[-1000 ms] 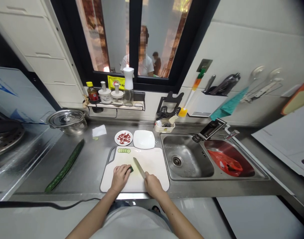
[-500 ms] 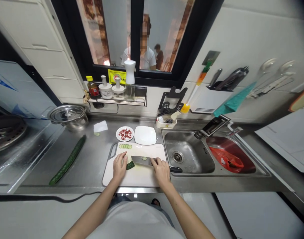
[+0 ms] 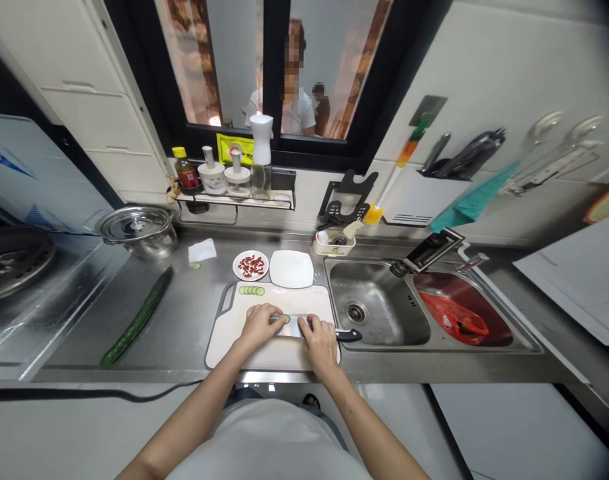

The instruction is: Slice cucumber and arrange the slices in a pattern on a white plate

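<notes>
My right hand (image 3: 319, 340) grips a kitchen knife (image 3: 293, 327), its fingers at the back of the blade and the black handle sticking out to the right. The blade lies low over the white cutting board (image 3: 229, 350). At the blade, the fingertips of my left hand (image 3: 258, 325) are closed on a thin cucumber slice (image 3: 287, 319). The short cucumber piece is hidden from view. A row of cucumber slices (image 3: 251, 291) lies along the board's far left edge.
Behind the board stand a plate of chopped red pieces (image 3: 251, 265) and a white square plate (image 3: 291, 269). A whole cucumber (image 3: 137, 319) lies on the counter at left, near a lidded pot (image 3: 139, 232). To the right is a double sink (image 3: 379, 303) with a red bag (image 3: 454, 319).
My left hand has moved right, from beside the short cucumber piece to the slice on the blade. The cucumber piece has gone out of sight. The knife now lies more level.
</notes>
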Demonstrator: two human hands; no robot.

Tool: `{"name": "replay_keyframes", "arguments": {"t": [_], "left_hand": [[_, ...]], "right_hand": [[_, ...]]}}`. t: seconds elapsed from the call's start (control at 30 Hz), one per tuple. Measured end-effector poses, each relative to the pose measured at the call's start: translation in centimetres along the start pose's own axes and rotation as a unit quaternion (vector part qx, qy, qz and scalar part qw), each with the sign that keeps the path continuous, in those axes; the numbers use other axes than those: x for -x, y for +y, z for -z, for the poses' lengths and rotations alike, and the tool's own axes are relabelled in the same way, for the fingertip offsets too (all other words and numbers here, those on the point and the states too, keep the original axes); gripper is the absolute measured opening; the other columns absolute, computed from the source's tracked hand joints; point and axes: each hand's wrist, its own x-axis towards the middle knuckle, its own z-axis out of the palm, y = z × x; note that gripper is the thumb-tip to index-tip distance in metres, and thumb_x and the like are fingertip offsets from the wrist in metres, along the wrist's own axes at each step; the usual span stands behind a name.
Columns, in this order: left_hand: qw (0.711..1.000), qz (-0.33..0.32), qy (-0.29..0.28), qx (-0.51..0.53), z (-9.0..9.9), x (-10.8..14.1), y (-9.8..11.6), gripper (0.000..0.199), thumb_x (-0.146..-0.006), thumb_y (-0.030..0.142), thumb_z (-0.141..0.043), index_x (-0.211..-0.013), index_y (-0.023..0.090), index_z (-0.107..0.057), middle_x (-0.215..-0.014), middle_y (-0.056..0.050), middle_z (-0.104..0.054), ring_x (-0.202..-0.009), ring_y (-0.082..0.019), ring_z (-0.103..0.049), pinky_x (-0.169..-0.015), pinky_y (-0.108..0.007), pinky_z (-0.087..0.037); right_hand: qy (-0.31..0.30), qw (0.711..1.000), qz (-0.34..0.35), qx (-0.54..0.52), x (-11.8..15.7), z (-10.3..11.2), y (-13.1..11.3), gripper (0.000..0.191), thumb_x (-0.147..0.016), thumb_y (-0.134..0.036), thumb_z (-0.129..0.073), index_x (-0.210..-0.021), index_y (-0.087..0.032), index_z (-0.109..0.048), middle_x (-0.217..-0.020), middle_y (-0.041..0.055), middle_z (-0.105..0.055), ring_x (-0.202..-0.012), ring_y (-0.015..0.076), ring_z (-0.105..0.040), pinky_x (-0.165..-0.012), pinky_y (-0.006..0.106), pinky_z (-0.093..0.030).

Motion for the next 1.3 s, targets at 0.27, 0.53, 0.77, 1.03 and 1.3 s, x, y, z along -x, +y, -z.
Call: {"name": "replay_keyframes", "arguments": {"t": [0.27, 0.53, 0.77, 1.03, 1.3], "left_hand": [[0.994, 0.047, 0.035, 0.091, -1.0, -0.8, -0.5, 0.013, -0.078, 0.032, -0.061, -0.076, 0.02, -0.067, -0.082, -0.001, -0.068, -0.082, -0.016, -0.061, -0.076, -0.027, -0.043], [0.963, 0.227, 0.125, 0.068, -1.5, -2.9, -3.4, 0.026, -0.078, 0.048, -0.06, -0.081, 0.023, -0.067, -0.079, -0.002, -0.07, -0.073, -0.016, -0.062, -0.064, -0.025, -0.04], [0.951, 0.298, 0.081, -0.033, -1.2, -5.6, -4.5, 0.025, -0.08, 0.048, -0.057, -0.087, 0.026, -0.067, -0.091, 0.0, -0.071, -0.086, -0.019, -0.063, -0.074, -0.028, -0.039], [0.972, 0.207, 0.096, -0.062, -1.9, -6.2, -7.2, 0.035, -0.082, 0.036, -0.057, -0.114, 0.023, -0.063, -0.098, -0.005, -0.07, -0.091, -0.019, -0.061, -0.076, -0.027, -0.04], [0.969, 0.163, 0.106, -0.155, -2.1, -5.6, -7.8, 0.029, -0.085, 0.034, -0.055, -0.106, 0.02, -0.069, -0.105, -0.009, -0.066, -0.102, -0.024, -0.053, -0.088, -0.033, -0.037]], "right_hand": [[-0.02, 1.0, -0.013, 0.005, 0.5, -0.5, 0.3, 0.04, -0.091, -0.016, -0.041, -0.127, -0.028, -0.054, -0.12, 0.0106, -0.053, -0.091, 0.0211, -0.047, -0.08, 0.034, -0.028], [-0.033, 0.998, -0.047, -0.001, 1.1, -1.6, 1.4, 0.039, -0.089, -0.015, -0.045, -0.125, -0.028, -0.056, -0.122, 0.0097, -0.052, -0.095, 0.0202, -0.049, -0.083, 0.033, -0.029], [0.007, 0.999, -0.049, -0.006, 1.3, -2.2, 2.0, 0.039, -0.087, -0.015, -0.05, -0.122, -0.029, -0.059, -0.12, 0.0084, -0.055, -0.094, 0.0194, -0.051, -0.081, 0.031, -0.029], [-0.003, 0.998, -0.064, -0.026, 1.4, -2.1, 2.3, 0.04, -0.086, -0.014, -0.051, -0.122, -0.028, -0.06, -0.119, 0.0087, -0.056, -0.094, 0.0195, -0.052, -0.081, 0.032, -0.03], [-0.019, 0.997, -0.067, -0.043, 1.3, -1.8, 2.0, 0.041, -0.086, -0.014, -0.049, -0.124, -0.027, -0.059, -0.12, 0.009, -0.056, -0.096, 0.0197, -0.052, -0.082, 0.031, -0.03]]}}
